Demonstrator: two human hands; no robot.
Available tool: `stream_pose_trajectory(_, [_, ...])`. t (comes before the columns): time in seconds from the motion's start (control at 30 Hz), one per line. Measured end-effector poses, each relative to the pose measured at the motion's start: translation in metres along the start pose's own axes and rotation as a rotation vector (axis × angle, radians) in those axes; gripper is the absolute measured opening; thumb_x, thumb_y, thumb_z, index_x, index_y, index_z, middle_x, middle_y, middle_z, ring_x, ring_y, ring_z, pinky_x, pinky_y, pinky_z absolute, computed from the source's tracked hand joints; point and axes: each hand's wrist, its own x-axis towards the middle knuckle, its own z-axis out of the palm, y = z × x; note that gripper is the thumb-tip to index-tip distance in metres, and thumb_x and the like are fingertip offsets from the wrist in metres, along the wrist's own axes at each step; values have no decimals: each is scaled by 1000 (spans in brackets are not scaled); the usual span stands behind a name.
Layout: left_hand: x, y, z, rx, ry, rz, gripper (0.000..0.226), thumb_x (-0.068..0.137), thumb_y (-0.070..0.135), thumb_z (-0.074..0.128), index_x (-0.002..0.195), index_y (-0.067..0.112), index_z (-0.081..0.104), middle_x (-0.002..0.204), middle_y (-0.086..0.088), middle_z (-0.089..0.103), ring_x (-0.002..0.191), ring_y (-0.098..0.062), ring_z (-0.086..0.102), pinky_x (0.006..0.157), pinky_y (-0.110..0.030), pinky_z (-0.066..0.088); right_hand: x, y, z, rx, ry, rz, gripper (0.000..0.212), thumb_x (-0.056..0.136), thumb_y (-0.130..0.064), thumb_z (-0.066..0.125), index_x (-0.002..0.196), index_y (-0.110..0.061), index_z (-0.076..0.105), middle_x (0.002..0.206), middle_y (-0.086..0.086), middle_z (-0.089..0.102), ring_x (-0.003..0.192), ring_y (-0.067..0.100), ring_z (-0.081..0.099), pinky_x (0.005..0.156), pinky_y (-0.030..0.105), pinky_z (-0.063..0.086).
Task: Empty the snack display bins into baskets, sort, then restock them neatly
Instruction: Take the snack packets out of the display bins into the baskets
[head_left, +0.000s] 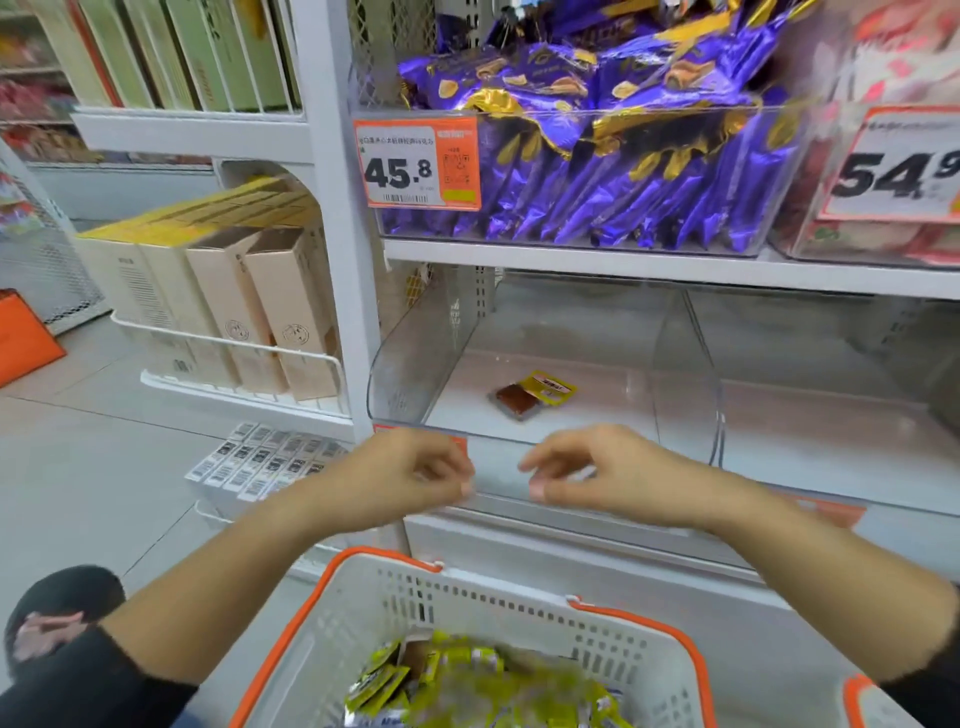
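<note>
While both hands hover loosely curled, holding nothing:
Clear bin (410, 358), centre: one snack packet (532, 397).
Basket (519, 613), bottom: yellow packets (467, 686).
Left hand (410, 478), right hand (597, 475): just apart.

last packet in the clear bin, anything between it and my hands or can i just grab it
The clear bin's front wall stands between them: the left hand and right hand hover in front of it, the last packet lies behind on the bin floor. The top is open, so reaching over the rim looks clear.
</note>
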Motion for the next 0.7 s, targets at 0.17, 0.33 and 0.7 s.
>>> stream_pose_trajectory(0.17, [44, -3, -3, 256, 461, -45, 20, 96, 39, 53, 102, 27, 67, 99, 10, 69, 95, -15, 62, 82, -32, 49, 57, 24, -24, 19, 370, 99, 4, 87, -25, 67, 87, -28, 69, 85, -7, 69, 84, 10, 62, 75, 24, 44])
stream_pose_trajectory(0.33, [79, -11, 1, 333, 311, -202, 30, 97, 51, 43, 101, 29, 64, 89, 7, 64, 91, -22, 58, 73, -32, 41, 117, 62, -29, -287, 138, 363, 39, 89, -42, 63, 117, -15, 66, 120, 4, 64, 110, 26, 57, 88, 31, 44])
stream_pose_trajectory(0.7, [93, -23, 8, 538, 351, -262, 39, 96, 48, 37, 94, 24, 67, 88, -3, 65, 79, -24, 50, 63, -28, 36, 192, 87, -10, -741, -41, 384, 54, 87, -63, 49, 116, -17, 50, 115, 8, 60, 94, 26, 57, 75, 30, 46])
